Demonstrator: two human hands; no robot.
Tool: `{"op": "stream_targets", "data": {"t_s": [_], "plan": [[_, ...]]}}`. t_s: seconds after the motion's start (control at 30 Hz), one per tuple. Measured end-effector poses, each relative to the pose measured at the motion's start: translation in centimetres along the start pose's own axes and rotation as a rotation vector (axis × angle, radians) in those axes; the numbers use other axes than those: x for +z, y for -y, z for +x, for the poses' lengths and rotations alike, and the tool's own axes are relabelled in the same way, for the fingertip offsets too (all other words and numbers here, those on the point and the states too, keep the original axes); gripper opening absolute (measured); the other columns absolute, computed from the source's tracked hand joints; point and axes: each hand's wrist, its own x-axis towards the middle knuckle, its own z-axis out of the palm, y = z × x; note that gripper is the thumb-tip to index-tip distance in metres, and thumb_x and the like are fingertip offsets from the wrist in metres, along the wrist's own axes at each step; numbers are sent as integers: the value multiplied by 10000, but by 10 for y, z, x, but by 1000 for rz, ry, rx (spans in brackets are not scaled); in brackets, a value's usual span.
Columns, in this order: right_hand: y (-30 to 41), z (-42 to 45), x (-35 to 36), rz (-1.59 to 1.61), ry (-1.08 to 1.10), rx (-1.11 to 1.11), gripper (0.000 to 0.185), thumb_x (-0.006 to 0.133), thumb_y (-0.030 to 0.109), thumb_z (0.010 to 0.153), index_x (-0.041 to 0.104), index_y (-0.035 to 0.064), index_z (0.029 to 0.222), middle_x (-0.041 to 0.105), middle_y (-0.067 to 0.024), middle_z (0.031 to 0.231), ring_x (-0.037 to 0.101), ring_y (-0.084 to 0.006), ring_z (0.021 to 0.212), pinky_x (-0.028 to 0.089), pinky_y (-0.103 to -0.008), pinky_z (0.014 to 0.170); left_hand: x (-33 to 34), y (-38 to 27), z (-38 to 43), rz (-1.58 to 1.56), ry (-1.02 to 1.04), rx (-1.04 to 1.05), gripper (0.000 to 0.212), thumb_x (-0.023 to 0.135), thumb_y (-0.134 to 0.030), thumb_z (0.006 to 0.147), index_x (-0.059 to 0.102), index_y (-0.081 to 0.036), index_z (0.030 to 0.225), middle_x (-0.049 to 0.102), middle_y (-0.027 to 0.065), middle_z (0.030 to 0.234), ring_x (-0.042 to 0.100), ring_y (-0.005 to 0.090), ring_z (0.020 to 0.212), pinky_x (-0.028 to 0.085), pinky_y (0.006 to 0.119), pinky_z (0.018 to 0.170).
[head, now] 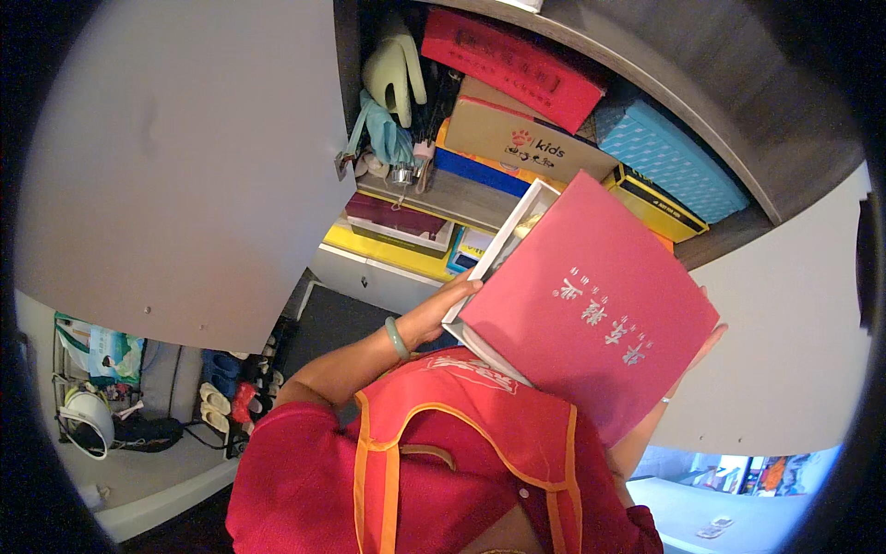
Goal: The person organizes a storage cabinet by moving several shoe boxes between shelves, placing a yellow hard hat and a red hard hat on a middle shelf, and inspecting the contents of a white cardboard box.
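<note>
A flat red gift box lid (595,311) with silver lettering is tilted up in front of my chest. It sits askew over a white box base (516,228), whose left side and part of the inside show. Something gold-coloured (527,226) lies inside; the rest of the contents is hidden. My left hand (443,305), with a pale green bangle (397,338) on the wrist, grips the base's left edge, thumb near the lid. My right hand (711,341) holds the lid's right edge, mostly hidden behind it.
An open cabinet holds a red carton (512,66), a cardboard box (526,142), a blue patterned box (671,163) and a folded umbrella (387,131). A grey door (180,166) stands open at left, another door (768,332) at right. Shoes (216,405) line a rack at lower left.
</note>
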Motion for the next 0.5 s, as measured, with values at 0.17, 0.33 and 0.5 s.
{"op": "stream_targets", "data": {"t_s": [0.17, 0.33, 0.5], "plan": [[-4, -3, -13, -32, -130, 113, 680, 318, 572, 888, 389, 39, 1303, 403, -135, 1339, 425, -282, 1198, 346, -408, 993, -7, 7, -1, -29, 40, -51, 617, 467, -356, 892, 261, -32, 1375, 392, 143, 1330, 389, 214, 1225, 338, 333, 1005], [-3, 3, -36, -346, -163, 228, 592, 398, 476, 890, 410, 32, 1283, 457, -130, 1291, 465, -265, 1156, 359, -402, 979, -10, 8, 6, 79, 90, -8, 669, 408, -448, 912, 206, -35, 1398, 323, 151, 1381, 329, 230, 1274, 283, 346, 1047], [-27, 10, -25, -271, -190, 310, 476, 409, 362, 910, 444, 23, 1242, 509, -113, 1222, 524, -236, 1073, 416, -359, 921, -17, 8, 7, 174, 92, 51, 696, 381, -501, 915, 166, -70, 1417, 276, 139, 1412, 284, 229, 1304, 266, 351, 1064]]}}
